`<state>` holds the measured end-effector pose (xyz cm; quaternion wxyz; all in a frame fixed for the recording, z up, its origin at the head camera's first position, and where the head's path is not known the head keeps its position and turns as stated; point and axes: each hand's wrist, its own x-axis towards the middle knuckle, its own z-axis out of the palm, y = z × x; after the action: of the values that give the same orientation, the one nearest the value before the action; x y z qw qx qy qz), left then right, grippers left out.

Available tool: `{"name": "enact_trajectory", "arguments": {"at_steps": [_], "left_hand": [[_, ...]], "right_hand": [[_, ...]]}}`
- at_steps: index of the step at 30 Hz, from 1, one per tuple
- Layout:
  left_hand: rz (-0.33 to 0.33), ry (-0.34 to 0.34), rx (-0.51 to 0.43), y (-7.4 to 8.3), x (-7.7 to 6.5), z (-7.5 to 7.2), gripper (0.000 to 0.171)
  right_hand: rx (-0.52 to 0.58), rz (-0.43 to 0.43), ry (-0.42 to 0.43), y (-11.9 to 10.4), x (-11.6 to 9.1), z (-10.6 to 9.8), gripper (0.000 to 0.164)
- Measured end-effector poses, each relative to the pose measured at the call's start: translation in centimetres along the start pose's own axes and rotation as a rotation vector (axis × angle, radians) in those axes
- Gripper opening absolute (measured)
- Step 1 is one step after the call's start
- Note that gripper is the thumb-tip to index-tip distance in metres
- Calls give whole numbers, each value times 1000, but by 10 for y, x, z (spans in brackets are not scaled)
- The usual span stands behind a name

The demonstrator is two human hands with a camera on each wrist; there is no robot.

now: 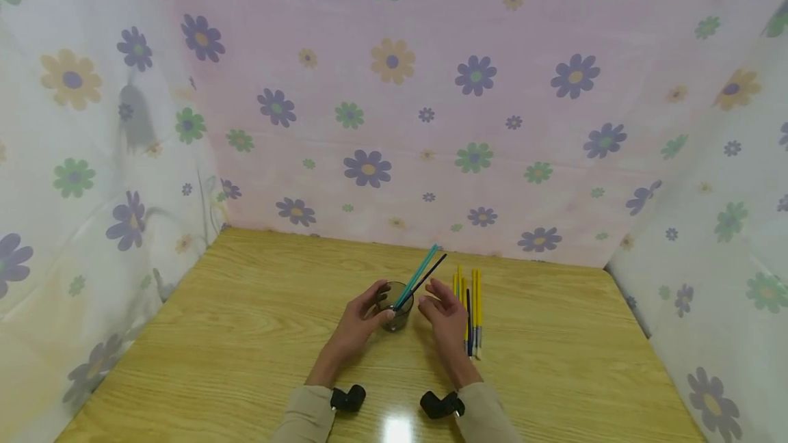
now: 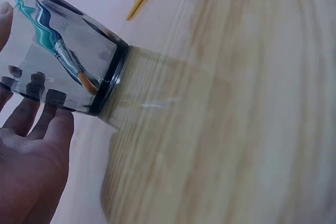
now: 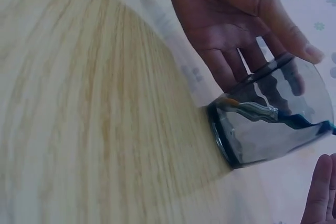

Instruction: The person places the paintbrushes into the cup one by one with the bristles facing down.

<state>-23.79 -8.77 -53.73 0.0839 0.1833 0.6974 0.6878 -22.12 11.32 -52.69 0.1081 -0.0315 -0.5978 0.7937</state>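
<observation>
A smoky, see-through glass (image 1: 397, 320) stands on the wooden table. My left hand (image 1: 356, 323) holds it from the left side, fingers behind and thumb at the near rim. Inside lean teal-handled paintbrushes (image 1: 421, 269) and a black-handled paintbrush (image 1: 435, 269), bristles down, handles slanting out to the upper right. Through the glass wall in the left wrist view a metal ferrule (image 2: 65, 56) and orange-brown bristles (image 2: 88, 83) show. Just right of the glass, apart from it, is my right hand (image 1: 446, 316), its fingers loosely bent and nothing visible in them.
Several yellow-handled paintbrushes (image 1: 477, 299) lie side by side right of my right hand, with a black-handled one (image 1: 469, 313) among them; my hand partly covers the row. A flower-patterned cloth (image 1: 425, 135) walls in the wooden table (image 1: 566, 361) at the back and both sides.
</observation>
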Motion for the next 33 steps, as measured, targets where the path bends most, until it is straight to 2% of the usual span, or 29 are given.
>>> {"name": "enact_trajectory", "arguments": {"at_steps": [7,13,22,25,33], "left_hand": [[14,3,14,0,0,0,69],[11,1,12,0,0,0,69],[6,2,-8,0,2,1,69],[5,3,-6,0,3,1,69],[-4,7,-1,1,2,2,68]], "right_hand": [[93,154,33,-9,0,-19,53],[145,250,50,-21,7,-47,56],[176,357,125,-34,18,-97,57],[145,381,131,-34,20,-112,57],[110,412,103,-34,22,-133,56]]}}
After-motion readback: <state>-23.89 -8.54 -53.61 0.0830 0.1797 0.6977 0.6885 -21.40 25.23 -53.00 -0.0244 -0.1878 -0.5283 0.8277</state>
